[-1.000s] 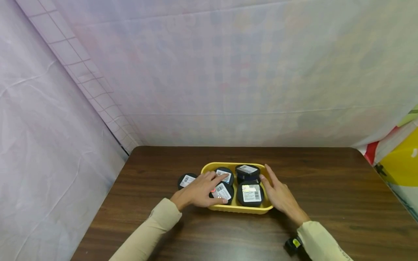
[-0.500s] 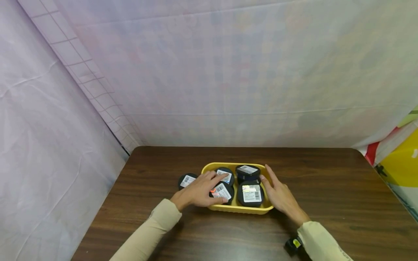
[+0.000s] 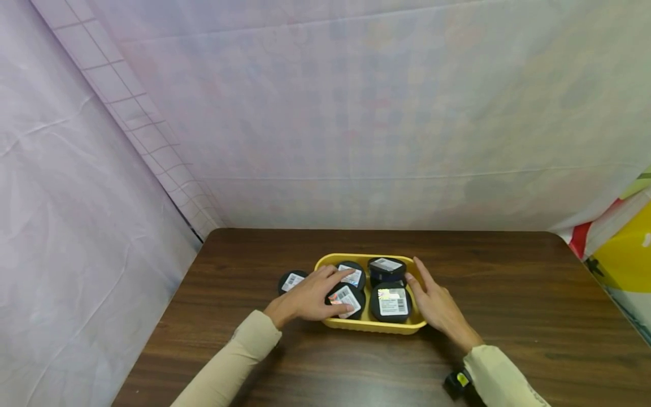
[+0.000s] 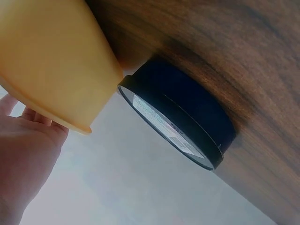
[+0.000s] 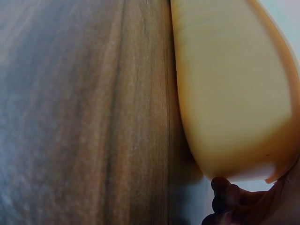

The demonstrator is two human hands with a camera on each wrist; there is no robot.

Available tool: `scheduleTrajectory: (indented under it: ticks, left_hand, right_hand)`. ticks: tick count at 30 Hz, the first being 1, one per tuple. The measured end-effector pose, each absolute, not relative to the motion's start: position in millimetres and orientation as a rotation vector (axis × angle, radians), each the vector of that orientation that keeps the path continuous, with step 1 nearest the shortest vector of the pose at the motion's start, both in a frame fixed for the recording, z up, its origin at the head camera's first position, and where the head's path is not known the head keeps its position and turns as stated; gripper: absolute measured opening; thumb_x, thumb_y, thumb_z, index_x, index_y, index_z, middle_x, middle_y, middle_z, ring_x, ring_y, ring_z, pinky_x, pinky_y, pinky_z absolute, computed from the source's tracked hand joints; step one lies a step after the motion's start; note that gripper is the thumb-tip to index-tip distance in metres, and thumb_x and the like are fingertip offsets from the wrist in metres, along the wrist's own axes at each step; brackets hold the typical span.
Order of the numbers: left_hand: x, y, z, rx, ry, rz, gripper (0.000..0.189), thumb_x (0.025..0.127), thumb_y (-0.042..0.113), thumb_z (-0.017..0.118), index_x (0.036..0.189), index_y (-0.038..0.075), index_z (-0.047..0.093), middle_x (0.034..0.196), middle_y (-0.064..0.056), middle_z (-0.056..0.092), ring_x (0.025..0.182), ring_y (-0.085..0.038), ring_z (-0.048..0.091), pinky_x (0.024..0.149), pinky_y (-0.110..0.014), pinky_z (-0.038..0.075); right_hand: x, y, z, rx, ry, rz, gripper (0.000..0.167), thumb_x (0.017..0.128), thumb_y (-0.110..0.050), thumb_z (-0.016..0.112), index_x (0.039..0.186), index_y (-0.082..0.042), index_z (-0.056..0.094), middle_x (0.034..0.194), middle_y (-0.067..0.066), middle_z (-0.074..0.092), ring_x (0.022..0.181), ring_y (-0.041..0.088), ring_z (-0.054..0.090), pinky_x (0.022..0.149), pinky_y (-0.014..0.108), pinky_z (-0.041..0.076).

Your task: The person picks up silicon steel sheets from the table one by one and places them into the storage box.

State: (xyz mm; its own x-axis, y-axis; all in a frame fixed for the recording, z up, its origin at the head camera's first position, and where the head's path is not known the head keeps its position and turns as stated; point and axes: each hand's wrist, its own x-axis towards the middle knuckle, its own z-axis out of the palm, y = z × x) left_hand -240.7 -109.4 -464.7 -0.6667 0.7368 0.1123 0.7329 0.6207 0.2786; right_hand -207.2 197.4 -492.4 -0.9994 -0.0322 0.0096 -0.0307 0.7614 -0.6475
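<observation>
A yellow plastic basket (image 3: 368, 326) stands on the table, holding several round black tubs with white barcode labels. My left hand (image 3: 307, 294) reaches over the basket's left end. Its thumb lies on the label of the front-left tub (image 3: 351, 293), and its index finger stretches over the back-left tub (image 3: 359, 279). At the right end, my right hand (image 3: 437, 305) holds the basket, thumb inside the rim and fingers outside. The front-right tub (image 3: 390, 302) lies beside it, with stacked tubs (image 3: 386, 267) behind. In the left wrist view, fingers show at the basket's rim.
One loose black tub (image 4: 178, 112) rests on the table just left of the basket. A small black object with a yellow-green mark (image 3: 461, 379) is beside the right sleeve. The brown wooden table (image 3: 508, 271) runs back to a pale hanging cloth (image 3: 356, 141).
My left thumb has shifted slightly back across the front-left tub's lid. The right hand, the basket and the tubs stay in place.
</observation>
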Motion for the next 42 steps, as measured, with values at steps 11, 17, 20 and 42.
scheduleTrajectory:
  ticks: [11, 17, 20, 42]
  left_hand:
    - [-240.2, -111.1, -463.1, 1.339, 2.838, 0.487, 0.077, 0.092, 0.055, 0.062, 0.154, 0.017, 0.037, 0.115, -0.001, 0.053, 0.099, -0.013, 0.048, 0.089, -0.033, 0.044]
    - [-240.1, -114.7, -460.1, 1.342, 2.830, 0.540, 0.075, 0.093, 0.053, 0.062, 0.154, 0.016, 0.038, 0.115, -0.003, 0.054, 0.098, -0.013, 0.049, 0.087, -0.033, 0.044]
    - [-239.7, -116.3, -458.2, 1.328, 2.828, 0.566, 0.076, 0.092, 0.054, 0.062, 0.154, 0.016, 0.038, 0.115, -0.004, 0.055, 0.098, -0.013, 0.048, 0.086, -0.033, 0.044]
    - [-233.4, -145.5, -451.3, 1.162, 2.839, 0.801, 0.074, 0.092, 0.056, 0.062, 0.152, 0.017, 0.041, 0.116, -0.008, 0.056, 0.103, -0.023, 0.051, 0.084, -0.036, 0.044]
  right_hand:
    - [-207.4, 197.6, -492.7, -0.057, 2.940, -1.081, 0.070, 0.103, -0.062, 0.021, 0.161, -0.027, 0.005, 0.146, 0.033, 0.040, 0.123, 0.059, 0.045, 0.099, 0.069, 0.036]
    - [-207.6, 197.6, -492.6, -0.056, 2.938, -1.083, 0.070, 0.102, -0.063, 0.021, 0.161, -0.028, 0.004, 0.145, 0.033, 0.040, 0.123, 0.059, 0.046, 0.099, 0.068, 0.036]
    - [-207.6, 197.9, -492.3, -0.055, 2.935, -1.084, 0.070, 0.102, -0.063, 0.021, 0.161, -0.028, 0.004, 0.146, 0.033, 0.040, 0.123, 0.059, 0.046, 0.098, 0.068, 0.037]
    - [-208.3, 199.3, -494.0, -0.055, 2.937, -1.074, 0.070, 0.103, -0.062, 0.020, 0.161, -0.027, 0.004, 0.145, 0.034, 0.040, 0.123, 0.060, 0.045, 0.098, 0.068, 0.037]
